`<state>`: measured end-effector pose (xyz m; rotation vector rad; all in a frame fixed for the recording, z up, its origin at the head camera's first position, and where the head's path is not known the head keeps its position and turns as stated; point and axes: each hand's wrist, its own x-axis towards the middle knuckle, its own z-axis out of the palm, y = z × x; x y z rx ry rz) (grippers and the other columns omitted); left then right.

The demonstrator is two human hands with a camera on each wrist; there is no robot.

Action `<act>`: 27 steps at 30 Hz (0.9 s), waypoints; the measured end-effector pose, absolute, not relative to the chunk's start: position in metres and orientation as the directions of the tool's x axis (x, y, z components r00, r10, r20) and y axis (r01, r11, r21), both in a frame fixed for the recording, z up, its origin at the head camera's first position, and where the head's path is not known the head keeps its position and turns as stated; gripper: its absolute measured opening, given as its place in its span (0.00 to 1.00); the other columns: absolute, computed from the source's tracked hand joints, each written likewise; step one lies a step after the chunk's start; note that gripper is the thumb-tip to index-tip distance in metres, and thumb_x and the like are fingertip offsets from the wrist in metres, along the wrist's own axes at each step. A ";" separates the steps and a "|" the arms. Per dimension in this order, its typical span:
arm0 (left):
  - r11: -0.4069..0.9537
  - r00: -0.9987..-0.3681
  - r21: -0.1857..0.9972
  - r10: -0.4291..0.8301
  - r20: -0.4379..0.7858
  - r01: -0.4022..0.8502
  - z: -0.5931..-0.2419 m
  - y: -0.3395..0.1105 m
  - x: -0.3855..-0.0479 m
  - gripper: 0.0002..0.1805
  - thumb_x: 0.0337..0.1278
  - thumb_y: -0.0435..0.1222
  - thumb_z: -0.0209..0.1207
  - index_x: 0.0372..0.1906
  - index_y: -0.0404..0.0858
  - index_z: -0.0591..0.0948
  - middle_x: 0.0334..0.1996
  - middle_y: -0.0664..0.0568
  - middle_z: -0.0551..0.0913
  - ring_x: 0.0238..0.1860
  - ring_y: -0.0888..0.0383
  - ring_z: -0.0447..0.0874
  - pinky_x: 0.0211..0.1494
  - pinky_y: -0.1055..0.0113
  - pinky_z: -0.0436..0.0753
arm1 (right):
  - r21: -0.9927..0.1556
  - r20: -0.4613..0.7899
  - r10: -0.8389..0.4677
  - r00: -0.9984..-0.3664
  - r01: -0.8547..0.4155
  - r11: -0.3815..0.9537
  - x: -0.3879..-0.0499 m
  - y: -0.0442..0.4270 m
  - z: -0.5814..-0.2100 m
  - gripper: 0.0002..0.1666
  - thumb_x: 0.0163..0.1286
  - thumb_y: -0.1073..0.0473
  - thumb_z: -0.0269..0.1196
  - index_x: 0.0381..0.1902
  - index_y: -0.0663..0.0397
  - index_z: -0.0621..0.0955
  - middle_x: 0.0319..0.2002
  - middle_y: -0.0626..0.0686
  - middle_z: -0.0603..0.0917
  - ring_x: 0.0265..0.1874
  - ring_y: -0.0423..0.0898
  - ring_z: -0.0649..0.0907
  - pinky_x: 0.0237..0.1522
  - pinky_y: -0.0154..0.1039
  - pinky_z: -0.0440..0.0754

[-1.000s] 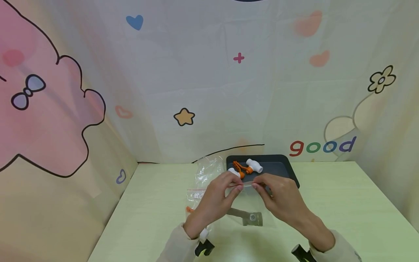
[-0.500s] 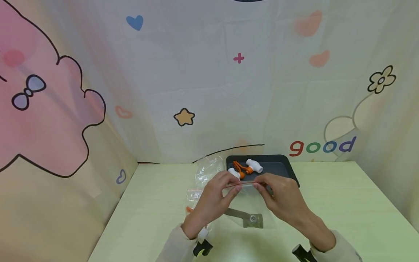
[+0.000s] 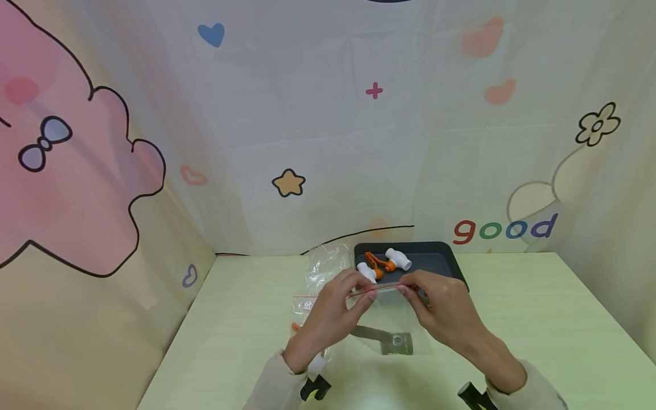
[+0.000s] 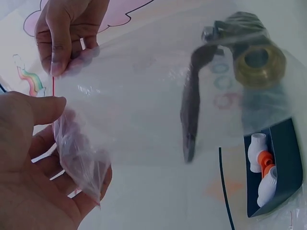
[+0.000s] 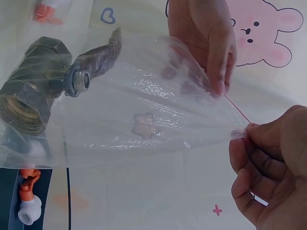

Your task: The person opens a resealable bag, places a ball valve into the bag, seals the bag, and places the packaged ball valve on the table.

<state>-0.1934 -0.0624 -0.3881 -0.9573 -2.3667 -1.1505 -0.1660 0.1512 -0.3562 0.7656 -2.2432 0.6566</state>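
Note:
My left hand (image 3: 330, 307) and right hand (image 3: 443, 302) pinch the red-striped top edge of a clear zip bag (image 3: 381, 313) between thumbs and fingers, a short way apart. The bag hangs below them above the table. Inside it lies a metal ball valve (image 3: 397, 343) with a long lever handle. In the left wrist view the brass-coloured valve opening (image 4: 261, 67) shows through the plastic. The right wrist view shows the red strip running from one hand to the other, with the right thumb and forefinger (image 5: 264, 134) on the bag's corner.
Behind the hands stands a dark tray (image 3: 435, 259) with two white plastic valves (image 3: 398, 259) with orange handles. Left of it lies another clear bag (image 3: 323, 267), partly hidden by my left arm, with orange (image 3: 295, 327) and white parts showing. A printed curtain (image 3: 328, 142) backs the table.
My left hand has slid slightly left along the red strip, so the gap between the hands is a little wider. The bag and valve have barely shifted; the tray is unmoved.

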 end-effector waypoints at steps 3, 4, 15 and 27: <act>0.441 -0.726 0.577 0.429 0.538 0.688 -0.391 -0.065 -0.194 0.04 0.66 0.40 0.60 0.40 0.43 0.81 0.36 0.57 0.80 0.39 0.64 0.76 0.44 0.70 0.80 | -0.232 0.728 -0.335 -0.599 -0.674 0.701 -0.166 0.152 -0.356 0.09 0.54 0.69 0.73 0.31 0.53 0.84 0.25 0.44 0.84 0.20 0.29 0.68 0.22 0.25 0.69; 0.437 -0.726 0.580 0.431 0.536 0.688 -0.391 -0.066 -0.195 0.04 0.66 0.39 0.60 0.40 0.43 0.81 0.36 0.57 0.80 0.38 0.64 0.76 0.43 0.70 0.79 | -0.230 0.729 -0.336 -0.597 -0.675 0.701 -0.166 0.152 -0.357 0.09 0.54 0.69 0.73 0.31 0.53 0.84 0.25 0.44 0.84 0.20 0.29 0.68 0.22 0.25 0.69; 0.429 -0.705 0.560 0.435 0.560 0.709 -0.393 -0.068 -0.195 0.04 0.67 0.38 0.59 0.40 0.42 0.81 0.37 0.55 0.81 0.40 0.63 0.78 0.46 0.68 0.82 | -0.238 0.728 -0.337 -0.597 -0.682 0.692 -0.166 0.152 -0.356 0.09 0.55 0.69 0.72 0.31 0.52 0.84 0.26 0.44 0.84 0.20 0.29 0.69 0.22 0.25 0.69; 0.415 -0.684 0.544 0.425 0.593 0.729 -0.394 -0.070 -0.195 0.03 0.66 0.36 0.59 0.38 0.41 0.79 0.32 0.55 0.79 0.35 0.64 0.73 0.39 0.73 0.77 | -0.244 0.730 -0.332 -0.598 -0.682 0.690 -0.165 0.155 -0.356 0.09 0.55 0.69 0.72 0.32 0.52 0.84 0.26 0.43 0.84 0.21 0.28 0.70 0.22 0.24 0.70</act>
